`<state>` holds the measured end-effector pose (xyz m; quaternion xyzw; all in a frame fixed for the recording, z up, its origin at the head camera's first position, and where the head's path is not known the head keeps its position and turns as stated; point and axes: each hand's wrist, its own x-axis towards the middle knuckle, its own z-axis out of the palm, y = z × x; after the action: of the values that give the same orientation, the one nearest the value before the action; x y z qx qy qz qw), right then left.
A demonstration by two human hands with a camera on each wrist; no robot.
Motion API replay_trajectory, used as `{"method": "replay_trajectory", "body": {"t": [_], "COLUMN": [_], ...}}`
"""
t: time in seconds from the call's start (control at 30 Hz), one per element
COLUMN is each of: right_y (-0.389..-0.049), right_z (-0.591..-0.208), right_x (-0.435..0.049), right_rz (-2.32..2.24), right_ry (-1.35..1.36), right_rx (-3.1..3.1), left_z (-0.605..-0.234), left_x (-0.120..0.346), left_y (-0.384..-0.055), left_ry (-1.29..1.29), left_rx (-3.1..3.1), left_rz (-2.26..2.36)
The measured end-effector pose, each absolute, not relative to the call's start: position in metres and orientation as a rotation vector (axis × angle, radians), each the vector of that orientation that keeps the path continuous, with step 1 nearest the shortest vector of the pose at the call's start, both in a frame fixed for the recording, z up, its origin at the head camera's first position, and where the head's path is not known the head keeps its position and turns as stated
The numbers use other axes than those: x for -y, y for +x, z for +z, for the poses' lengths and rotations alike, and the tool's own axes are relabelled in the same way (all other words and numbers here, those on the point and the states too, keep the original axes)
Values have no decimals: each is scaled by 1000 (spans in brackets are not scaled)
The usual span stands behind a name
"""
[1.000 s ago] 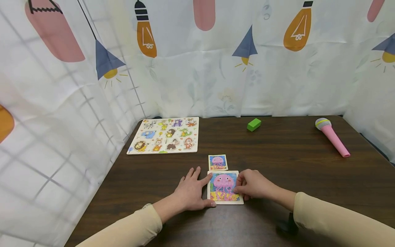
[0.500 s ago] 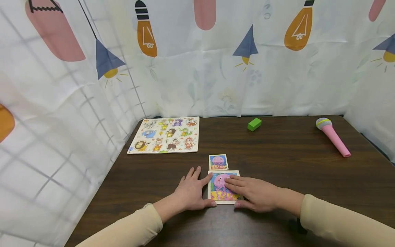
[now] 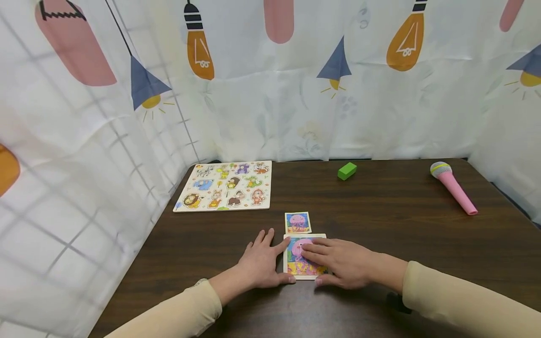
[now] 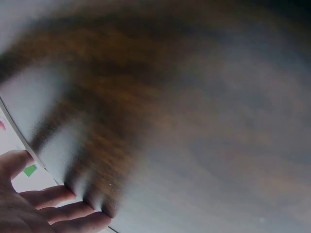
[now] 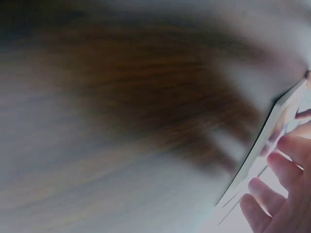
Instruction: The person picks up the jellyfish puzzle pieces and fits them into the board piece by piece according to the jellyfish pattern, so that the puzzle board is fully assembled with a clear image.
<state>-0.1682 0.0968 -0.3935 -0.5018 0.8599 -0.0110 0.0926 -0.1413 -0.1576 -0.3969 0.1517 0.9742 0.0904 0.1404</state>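
A square jigsaw puzzle (image 3: 296,266) with a pink jellyfish picture and a pale border lies flat on the dark table. My left hand (image 3: 263,263) rests beside it with fingers spread, thumb and index finger touching its left edge. Across the right part of the picture lies my right hand (image 3: 347,263), fingers straight, thumb by the lower edge; it hides that side of the puzzle. Just beyond the puzzle's top edge is a small jellyfish card (image 3: 297,222). In the right wrist view, the fingers (image 5: 286,167) reach over the puzzle's edge (image 5: 257,143).
A white board with animal pictures (image 3: 224,186) lies at the back left of the table (image 3: 372,206). A green block (image 3: 347,171) sits near the back edge. Towards the right lies a pink toy microphone (image 3: 455,188). A patterned curtain (image 3: 270,108) hangs behind.
My right hand was pinching at the puzzle's right edge; it has let go, straightened its fingers and moved left onto the picture. The left hand has stayed in place.
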Motion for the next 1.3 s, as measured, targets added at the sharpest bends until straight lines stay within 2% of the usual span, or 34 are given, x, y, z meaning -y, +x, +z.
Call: {"method": "replay_trajectory", "body": {"t": [0.27,0.63,0.93,1.3], "right_y": [-166,-158,-153,-154], "right_z": [-395,-393,-394,-388], "right_x": [-87,-98,-100,-96], "right_rz": [120,-36,46,98], "right_ry": [-1494,-1306,-1359,-1358], "right_rx": [-2550,-2529,-2577,-2563], "left_z": [-398,-397,-397,-394], "left_x": [157,158,152,154], "left_y": [-142,-141,-145,-141], "left_ry": [449,464,690,846], "left_rx": [-2824,-2828,-2840,-2817], "left_rz": [255,267,115,146]}}
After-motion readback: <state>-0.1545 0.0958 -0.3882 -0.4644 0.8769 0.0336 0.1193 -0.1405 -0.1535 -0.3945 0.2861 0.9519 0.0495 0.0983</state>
